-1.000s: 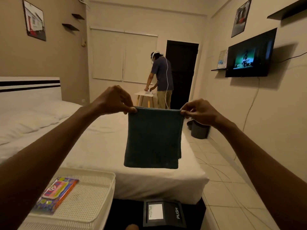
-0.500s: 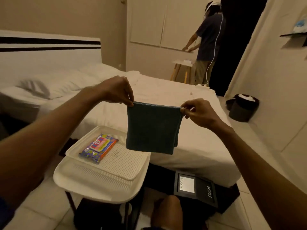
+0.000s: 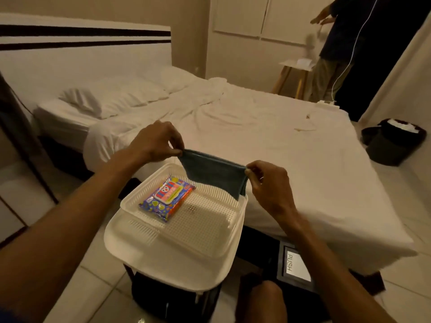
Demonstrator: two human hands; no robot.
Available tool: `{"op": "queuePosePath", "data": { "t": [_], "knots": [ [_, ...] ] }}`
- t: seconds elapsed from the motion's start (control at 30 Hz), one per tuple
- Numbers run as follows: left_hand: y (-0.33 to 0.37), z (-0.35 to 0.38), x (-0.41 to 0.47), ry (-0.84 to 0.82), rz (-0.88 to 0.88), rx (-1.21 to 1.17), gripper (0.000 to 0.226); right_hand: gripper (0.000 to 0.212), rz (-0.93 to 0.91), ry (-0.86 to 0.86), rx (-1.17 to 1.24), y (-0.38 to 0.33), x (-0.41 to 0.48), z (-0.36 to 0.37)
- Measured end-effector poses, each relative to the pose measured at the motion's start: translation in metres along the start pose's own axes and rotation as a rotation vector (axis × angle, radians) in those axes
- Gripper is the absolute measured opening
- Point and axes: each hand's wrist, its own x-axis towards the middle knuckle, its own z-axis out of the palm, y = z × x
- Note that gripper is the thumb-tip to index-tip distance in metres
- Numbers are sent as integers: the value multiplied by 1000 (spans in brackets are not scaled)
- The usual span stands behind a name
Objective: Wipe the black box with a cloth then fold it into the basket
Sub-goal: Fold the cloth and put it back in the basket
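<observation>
The cloth [image 3: 214, 173] is dark teal and folded into a doubled rectangle. It hangs stretched between the left hand [image 3: 158, 143] and the right hand [image 3: 268, 183], each pinching one top corner. Its top edge slopes down towards the right, and its lower edge dips inside the far right corner of the basket [image 3: 205, 220]. The basket is white plastic, shallow and rectangular, with rounded corners and a perforated floor and walls, and it sits level. The black box [image 3: 291, 264] sits lower, to the basket's right, showing a pale flap marked "PUSH"; the right forearm partly hides it
</observation>
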Motion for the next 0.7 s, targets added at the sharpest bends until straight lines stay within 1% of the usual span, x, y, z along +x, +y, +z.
{"op": "queuePosePath", "data": {
  "t": [0.07, 0.17, 0.2, 0.27, 0.4, 0.5, 0.57, 0.67, 0.7],
  "knots": [
    [-17, 34, -28, -138, -38, 21, 9, 8, -2, -141, -31, 6, -36, 27],
    [-38, 95, -72, -384, -72, 127, 13, 15, -40, -470, -143, 12, -82, 65],
    [-42, 111, -81, -442, -79, 164, 17, 18, -66, -544, -184, 11, -91, 75],
    [-49, 128, -90, -474, -98, 196, 21, 24, -88, -613, -208, 5, -102, 88],
    [-52, 132, -82, -511, -72, 210, 22, 25, -89, -637, -205, 2, -102, 98],
    [-57, 127, -77, -493, -43, 170, 17, 22, -37, -645, -109, 5, -99, 94],
    [-63, 115, -73, -430, -58, 9, 5, 19, 22, -597, -19, 6, -93, 84],
    [-69, 89, -62, -324, -98, -331, 12, 12, 94, -464, 109, 6, -75, 60],
    [-68, 79, -58, -292, -101, -421, 11, 10, 110, -423, 145, 4, -68, 51]
  ]
}}
